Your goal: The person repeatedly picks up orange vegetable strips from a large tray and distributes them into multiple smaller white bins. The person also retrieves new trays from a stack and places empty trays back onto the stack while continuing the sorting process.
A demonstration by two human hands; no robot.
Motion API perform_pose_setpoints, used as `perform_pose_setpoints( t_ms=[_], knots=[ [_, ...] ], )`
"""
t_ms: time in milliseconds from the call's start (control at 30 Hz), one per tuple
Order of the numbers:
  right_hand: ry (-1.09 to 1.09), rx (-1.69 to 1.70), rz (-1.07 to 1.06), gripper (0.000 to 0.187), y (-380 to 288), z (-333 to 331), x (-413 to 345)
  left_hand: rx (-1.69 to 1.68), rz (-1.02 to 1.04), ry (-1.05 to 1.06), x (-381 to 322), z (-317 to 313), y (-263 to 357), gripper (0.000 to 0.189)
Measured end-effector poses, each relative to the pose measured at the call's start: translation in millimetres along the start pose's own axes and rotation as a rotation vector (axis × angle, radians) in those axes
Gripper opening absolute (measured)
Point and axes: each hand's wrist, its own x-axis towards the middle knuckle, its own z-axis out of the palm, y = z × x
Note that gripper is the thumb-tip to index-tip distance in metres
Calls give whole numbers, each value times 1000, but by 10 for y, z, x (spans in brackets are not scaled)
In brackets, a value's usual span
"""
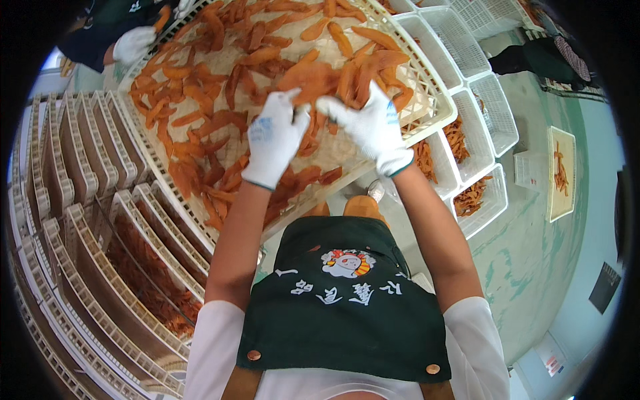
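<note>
Before me is a cream plastic mesh tray spread with orange slices that look like dried sweet potato. My left hand, in a white knit glove, is over the tray's near middle. Its fingertips meet a broad, motion-blurred slice, and whether they grip it cannot be told. To the right, my gloved right hand has its thumb stretched leftward. Its other fingers are partly hidden by a bunch of slices that it holds above the tray.
Mesh trays stand racked at left, some with slices. White plastic baskets line the right side, several containing slices. A co-worker's gloved hand holds a slice at the tray's far left corner. Another person is at far right, beyond a floor tray.
</note>
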Motion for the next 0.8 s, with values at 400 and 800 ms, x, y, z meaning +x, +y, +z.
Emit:
perform_pose_setpoints(
  t_ms=[400, 800],
  knots=[
    [-185, -632, -62, 71, -283, -356, 297, -266, -153, -62, -116, -410, -633, 46],
    [-615, -708, -23, 33, 478, 404, -535, -927, -379, 8, -883, -624, -926, 85]
  ],
)
